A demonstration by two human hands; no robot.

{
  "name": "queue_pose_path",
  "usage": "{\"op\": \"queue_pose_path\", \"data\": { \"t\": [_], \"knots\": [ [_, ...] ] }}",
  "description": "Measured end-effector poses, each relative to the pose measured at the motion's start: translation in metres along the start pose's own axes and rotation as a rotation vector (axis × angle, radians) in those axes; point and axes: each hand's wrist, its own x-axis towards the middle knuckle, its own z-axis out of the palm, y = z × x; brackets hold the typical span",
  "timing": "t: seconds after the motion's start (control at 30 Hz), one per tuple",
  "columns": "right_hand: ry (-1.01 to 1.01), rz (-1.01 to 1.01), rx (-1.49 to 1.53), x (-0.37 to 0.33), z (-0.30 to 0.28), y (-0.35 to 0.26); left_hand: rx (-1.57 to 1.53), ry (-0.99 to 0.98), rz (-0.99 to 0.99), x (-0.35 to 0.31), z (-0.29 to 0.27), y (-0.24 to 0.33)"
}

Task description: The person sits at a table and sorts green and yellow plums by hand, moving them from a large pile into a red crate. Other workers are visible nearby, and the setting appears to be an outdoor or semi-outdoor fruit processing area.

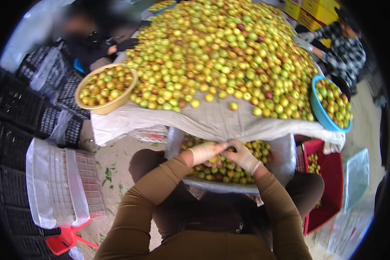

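Note:
Both my gloved hands meet above a plastic-lined crate (286, 158) of green and brown jujubes (219, 175) in front of my lap. My left hand (206, 152) has its fingers pressed together and pointing right. My right hand (243, 157) is bent inward, its fingertips against the left ones. Whatever lies between the fingertips is too small and blurred to make out. Just beyond the crate, a big heap of jujubes (212, 52) covers a table draped with pale cloth (216, 117).
On the table's corners stand a tan basin (106, 107) and a blue basin (318, 106) of jujubes. A red crate (336, 186) is at my right, lined crates (52, 186) and a red stool (65, 239) at my left. Two people sit along the table's sides.

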Motion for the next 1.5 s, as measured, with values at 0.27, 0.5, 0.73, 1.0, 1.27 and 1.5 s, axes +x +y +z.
{"op": "queue_pose_path", "data": {
  "t": [0.27, 0.5, 0.73, 1.0, 1.27, 1.5],
  "knots": [
    [0.292, -0.104, -0.46, 0.018, 0.0, 0.075, -0.27, 0.277, 0.443, -0.091, -0.12, 0.006],
    [0.368, -0.075, -0.379, 0.019, -0.015, 0.096, 0.65, 1.851, 0.437, -0.222, -0.348, -0.059],
    [0.307, 0.062, -0.577, 0.021, -0.019, 0.099, 0.814, 1.641, -0.074, -0.25, -0.48, -0.154],
    [0.231, 0.048, -0.855, 0.016, -0.015, 0.105, 1.1, 1.097, -0.345, -0.251, -0.501, -0.117],
    [0.255, -0.225, -1.014, 0.016, -0.011, 0.105, 1.093, 1.612, 0.582, -0.165, -0.353, 0.023],
    [0.313, -0.445, -0.909, 0.006, 0.008, 0.053, 1.4, 1.215, 0.16, 0.024, -0.185, 0.082]
  ]
}}
